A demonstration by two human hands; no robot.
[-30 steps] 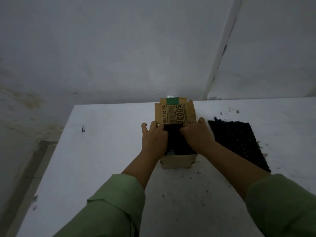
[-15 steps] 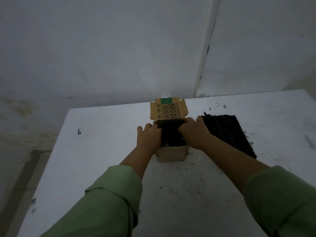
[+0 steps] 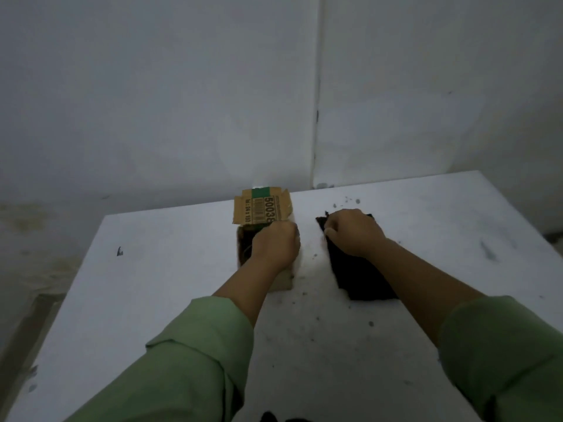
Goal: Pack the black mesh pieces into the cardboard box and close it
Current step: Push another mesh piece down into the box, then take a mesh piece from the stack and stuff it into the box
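Note:
A small cardboard box [image 3: 285, 281] stands on the white table, its printed lid flap [image 3: 262, 208] upright at the back. Black mesh [image 3: 245, 245] fills the open top. My left hand [image 3: 275, 246] rests fingers-down on the mesh inside the box, pressing it. To the right lies a flat stack of black mesh pieces [image 3: 358, 275]. My right hand [image 3: 353, 233] lies on the stack's far end, fingers curled over its far left corner. Whether a piece is lifted is not visible.
The white table [image 3: 152, 300] carries black crumbs scattered around the box and stack, and a small dark scrap [image 3: 119, 252] at the left. A grey wall stands right behind the table. A dark object [image 3: 274, 417] peeks in at the bottom edge.
My right hand has left the box and moved right onto the mesh stack. My left hand has shifted onto the middle of the box opening. The view has swung left.

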